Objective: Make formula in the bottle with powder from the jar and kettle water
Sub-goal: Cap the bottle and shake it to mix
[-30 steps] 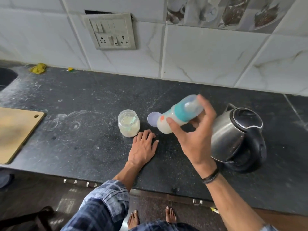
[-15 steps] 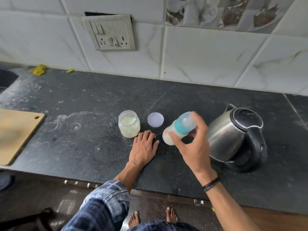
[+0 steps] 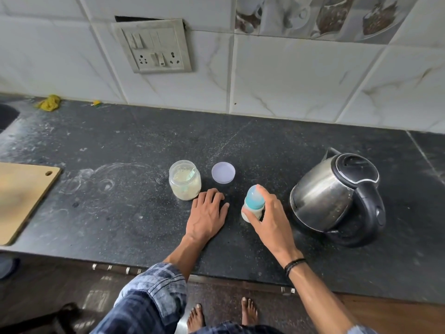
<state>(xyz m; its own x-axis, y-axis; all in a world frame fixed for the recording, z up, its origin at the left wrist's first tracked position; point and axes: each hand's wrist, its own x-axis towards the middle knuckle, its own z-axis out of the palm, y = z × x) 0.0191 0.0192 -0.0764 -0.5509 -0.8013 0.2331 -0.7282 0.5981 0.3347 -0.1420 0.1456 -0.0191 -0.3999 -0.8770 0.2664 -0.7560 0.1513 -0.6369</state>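
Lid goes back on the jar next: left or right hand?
Probably the left hand: free, flat on the counter beside the jar, lid just beyond. The right hand holds the bottle.

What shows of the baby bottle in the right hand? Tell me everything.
The small translucent plastic baby bottle has a teal collar under a clear domed cap and a milky white fill below. It stands upright, base down at the black stone counter, between the steel kettle and the left hand. The right hand grips it, fingers curled over cap and side.
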